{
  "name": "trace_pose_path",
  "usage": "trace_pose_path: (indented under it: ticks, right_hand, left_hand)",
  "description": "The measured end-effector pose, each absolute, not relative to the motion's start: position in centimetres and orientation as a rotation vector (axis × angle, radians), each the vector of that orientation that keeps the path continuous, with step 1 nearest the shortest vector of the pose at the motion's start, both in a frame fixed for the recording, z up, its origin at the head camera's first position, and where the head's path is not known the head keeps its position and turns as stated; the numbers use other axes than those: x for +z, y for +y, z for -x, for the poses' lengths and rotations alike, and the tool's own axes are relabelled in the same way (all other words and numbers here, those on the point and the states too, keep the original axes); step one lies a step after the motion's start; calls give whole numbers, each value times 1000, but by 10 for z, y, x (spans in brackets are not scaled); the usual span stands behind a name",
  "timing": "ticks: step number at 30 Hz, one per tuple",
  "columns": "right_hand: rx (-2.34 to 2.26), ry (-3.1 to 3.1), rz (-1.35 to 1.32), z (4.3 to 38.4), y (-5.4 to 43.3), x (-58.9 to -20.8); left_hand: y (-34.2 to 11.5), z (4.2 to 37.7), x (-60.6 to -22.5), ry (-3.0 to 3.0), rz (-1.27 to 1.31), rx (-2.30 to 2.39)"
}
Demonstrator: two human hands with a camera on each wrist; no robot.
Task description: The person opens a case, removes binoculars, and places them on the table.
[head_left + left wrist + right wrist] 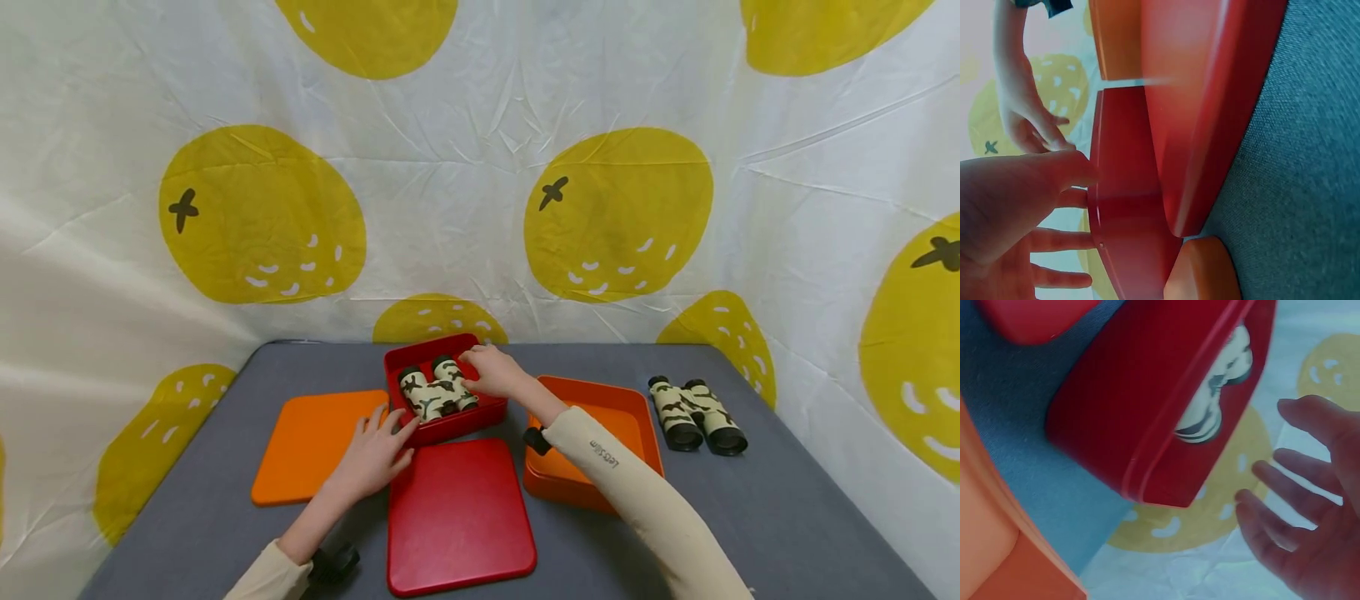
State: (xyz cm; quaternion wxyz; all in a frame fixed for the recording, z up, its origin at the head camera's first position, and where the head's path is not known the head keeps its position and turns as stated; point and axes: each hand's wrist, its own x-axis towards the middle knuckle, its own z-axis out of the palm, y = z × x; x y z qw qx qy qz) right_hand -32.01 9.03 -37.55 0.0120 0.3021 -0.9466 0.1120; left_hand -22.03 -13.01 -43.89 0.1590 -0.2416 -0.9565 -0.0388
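Observation:
A pair of camouflage binoculars (435,395) lies inside the red box (459,429) at the back middle of the table; the right wrist view shows part of the binoculars (1204,412) over the box's rim. My left hand (375,454) is at the box's front left corner, fingers spread and fairly straight. In the left wrist view its thumb overlaps the red rim; whether it touches cannot be told. Over the box's right side hovers my right hand (491,371). Its fingers (1291,494) are relaxed and apart from the binoculars, holding nothing.
A red lid (461,517) lies in front of the red box, an orange lid (318,442) to its left. The orange box (592,492) stands on the right beneath my right forearm. Farther right lies a second pair of binoculars (697,415). A fruit-print curtain (450,208) hangs behind.

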Motion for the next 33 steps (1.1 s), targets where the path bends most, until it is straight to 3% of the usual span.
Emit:
trace_pose_path:
  ticks: [13, 33]
  right_hand:
    - [-89, -2747, -1117, 331, 76, -395]
    - [-312, -2838, -1067, 335, 60, -413]
  left_hand:
    - [-135, 216, -442, -2719, 676, -50]
    - [-134, 216, -441, -2757, 674, -72]
